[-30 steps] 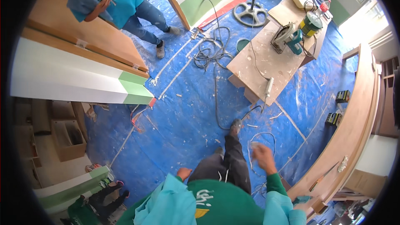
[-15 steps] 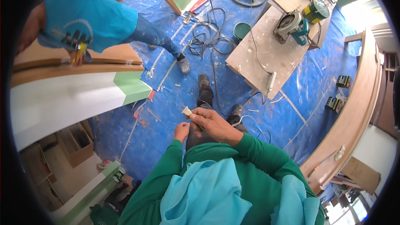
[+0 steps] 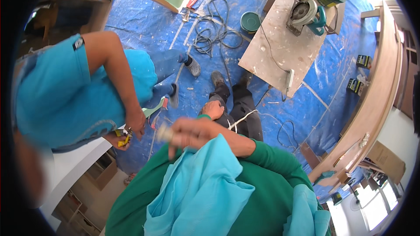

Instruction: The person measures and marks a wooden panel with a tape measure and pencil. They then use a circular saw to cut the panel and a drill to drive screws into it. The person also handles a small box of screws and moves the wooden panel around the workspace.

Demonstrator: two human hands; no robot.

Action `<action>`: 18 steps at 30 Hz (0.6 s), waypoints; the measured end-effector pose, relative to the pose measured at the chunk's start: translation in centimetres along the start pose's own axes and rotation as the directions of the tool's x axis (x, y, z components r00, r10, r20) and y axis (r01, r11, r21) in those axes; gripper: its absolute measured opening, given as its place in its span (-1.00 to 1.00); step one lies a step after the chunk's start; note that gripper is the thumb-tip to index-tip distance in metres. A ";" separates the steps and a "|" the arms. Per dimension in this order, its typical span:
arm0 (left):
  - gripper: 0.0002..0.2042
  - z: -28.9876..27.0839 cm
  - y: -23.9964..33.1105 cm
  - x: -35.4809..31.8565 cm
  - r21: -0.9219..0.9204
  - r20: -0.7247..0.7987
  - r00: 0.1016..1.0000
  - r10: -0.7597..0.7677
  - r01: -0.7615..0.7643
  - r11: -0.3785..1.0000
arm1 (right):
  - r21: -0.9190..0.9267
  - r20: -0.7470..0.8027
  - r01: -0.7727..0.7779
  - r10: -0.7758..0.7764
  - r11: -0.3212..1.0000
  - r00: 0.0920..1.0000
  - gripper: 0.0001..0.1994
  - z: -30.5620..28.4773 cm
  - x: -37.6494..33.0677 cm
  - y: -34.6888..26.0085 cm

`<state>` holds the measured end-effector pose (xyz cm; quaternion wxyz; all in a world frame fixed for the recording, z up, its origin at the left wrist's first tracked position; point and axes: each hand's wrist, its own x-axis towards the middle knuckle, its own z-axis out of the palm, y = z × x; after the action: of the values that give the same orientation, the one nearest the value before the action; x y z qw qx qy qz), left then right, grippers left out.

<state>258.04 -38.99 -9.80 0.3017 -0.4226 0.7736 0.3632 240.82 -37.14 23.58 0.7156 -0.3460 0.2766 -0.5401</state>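
Blue plastic sheet [image 3: 131, 13] is spread over the whole floor, and it is dusted with white bits. Half a second ago a small pale piece was held by both hands together, close in front of the chest. Now it is held by one hand only. The left hand [image 3: 213, 109] has been taken off it and is laid on the dark trouser leg [image 3: 247, 105], just above the green cuff. It looks loosely curled, but it cannot be told for sure if it is open or closed.

The pale piece [image 3: 163, 133] is gripped by the right hand [image 3: 192, 133]. The fingers are curled round one end, and the other end sticks out to the left. The hand and the piece are blurred, so fast movement is shown, and the shape of the piece cannot be made out well. So the piece is now carried by the right hand alone, and the left hand is no longer needed on it.

The piece is found just left of the right hand, touching it, and lower left of the left hand, apart from it. A co-worker in a blue shirt [image 3: 57, 96] has come much closer, and the left side is now filled. Yellow-handled pliers [image 3: 124, 140] are held in one of that person's hands, near the pale piece but not touching it. A round saw [image 3: 306, 15] is left on a wooden board [image 3: 275, 57] far ahead.
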 end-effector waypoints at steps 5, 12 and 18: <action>-0.58 -1.8 -0.5 -0.2 -0.100 -0.076 0.993 -0.088 0.080 0.992 | 0.088 -0.347 0.042 -0.008 0.995 0.938 -0.70 -6.6 -0.3 -4.0; -0.63 -11.3 -1.5 3.9 -0.340 -0.395 0.917 -0.053 -0.092 0.936 | -0.129 -0.487 -0.050 -0.019 0.990 0.873 -0.65 -12.0 3.3 2.2; -0.62 -17.9 -1.5 4.7 -0.361 -0.265 0.962 0.072 -0.168 0.917 | -0.093 -0.309 0.019 -0.047 0.996 0.950 -0.49 -11.5 11.0 0.5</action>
<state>254.30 -56.20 -3.96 0.0926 -0.4661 0.7445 0.4689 235.21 -49.88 15.94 0.6379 -0.2925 0.4036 -0.5870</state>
